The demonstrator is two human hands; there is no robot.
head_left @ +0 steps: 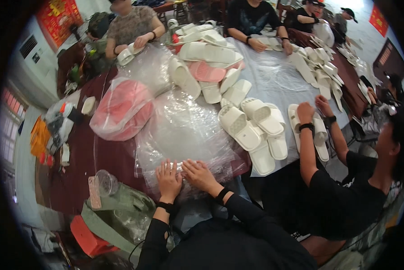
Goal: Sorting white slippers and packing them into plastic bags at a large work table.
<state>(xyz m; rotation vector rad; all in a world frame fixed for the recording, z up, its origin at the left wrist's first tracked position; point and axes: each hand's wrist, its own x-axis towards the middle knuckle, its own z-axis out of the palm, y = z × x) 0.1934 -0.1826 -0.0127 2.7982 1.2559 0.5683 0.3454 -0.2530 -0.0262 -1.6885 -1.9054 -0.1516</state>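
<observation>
My left hand (169, 182) lies flat with its fingers stretched out on the near edge of a stack of clear plastic bags (184, 128). Close beside it, my right hand (199, 175) rests on the same bags, its fingers extended and holding nothing. Past the bags is a heap of white slippers (206, 52), with a pink slipper (205, 72) among them. More white slippers (244, 128) lie to the right of the bags. On the left sits a clear bag with pink contents (123, 109).
A green bag (116, 216) and a clear plastic cup (106, 182) are at the near left, above a red stool (87, 236). To my right, a co-worker's hands (306, 112) are over a pair of slippers. Other people handle slippers across the dark red table (78, 162).
</observation>
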